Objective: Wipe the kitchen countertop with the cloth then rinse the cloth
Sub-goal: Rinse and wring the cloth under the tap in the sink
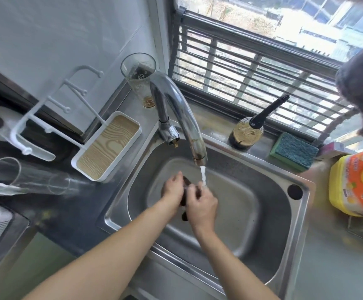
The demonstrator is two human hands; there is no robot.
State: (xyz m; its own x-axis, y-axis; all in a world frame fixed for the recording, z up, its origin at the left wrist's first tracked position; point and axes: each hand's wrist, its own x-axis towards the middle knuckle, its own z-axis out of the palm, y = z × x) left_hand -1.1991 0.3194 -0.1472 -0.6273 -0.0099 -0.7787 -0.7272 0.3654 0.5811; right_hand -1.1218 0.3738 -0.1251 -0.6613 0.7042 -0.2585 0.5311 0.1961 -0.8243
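Note:
A small dark cloth [186, 191] is bunched between both my hands over the steel sink [269, 252]. My left hand [173, 189] grips it from the left, and my right hand [201, 203] closes on it from the right. Most of the cloth is hidden by my fingers; a dark end hangs below at the wrists. Water [203, 176] runs from the chrome tap [182, 118] and lands on my right hand's fingers and the cloth. The dark countertop [68, 217] lies left of the sink.
A white rack with a wood-grain tray [107, 148] stands left of the tap, a tall glass [140, 79] behind it. On the window ledge sit a dark bottle [246, 135] and a green sponge [293, 151]. A yellow detergent jug [356, 182] stands at right. A grey cloth [362, 83] hangs upper right.

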